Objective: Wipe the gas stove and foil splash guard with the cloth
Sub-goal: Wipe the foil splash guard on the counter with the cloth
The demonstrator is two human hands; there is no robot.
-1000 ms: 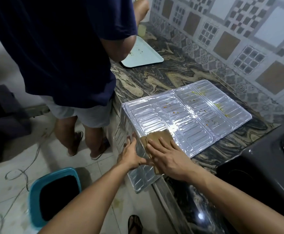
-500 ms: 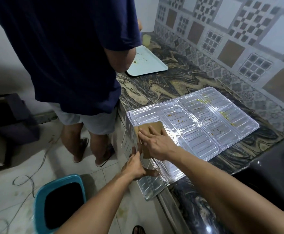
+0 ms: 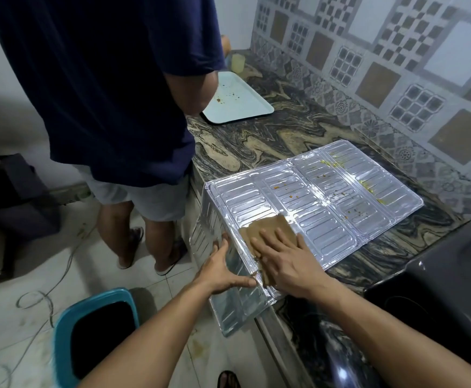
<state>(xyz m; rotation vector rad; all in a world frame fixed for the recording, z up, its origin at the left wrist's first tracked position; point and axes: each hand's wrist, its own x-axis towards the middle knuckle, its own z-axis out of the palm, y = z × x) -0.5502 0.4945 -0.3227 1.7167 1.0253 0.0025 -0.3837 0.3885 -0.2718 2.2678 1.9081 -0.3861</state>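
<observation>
The right hand (image 3: 280, 260) lies flat with fingers spread, pressing the brown cloth (image 3: 267, 231) onto the near panel of the foil splash guard (image 3: 312, 200), which is laid out on the marbled counter (image 3: 256, 141) with one end panel folded down over the counter's edge. The left hand (image 3: 223, 266) braces that hanging panel, fingers straight against the foil and thumb stretched along the fold, gripping nothing. By my reckoning the job is in its early part: the panel under the cloth looks clean, but orange and yellow specks dot the middle and far panels, and the gas stove (image 3: 447, 275), dark at the right edge and mostly cut off, looks untouched, though I can't really judge its surface from here. Another person in a navy shirt (image 3: 102, 79) stands beside a light tray (image 3: 237, 99), hiding the counter's far left end
</observation>
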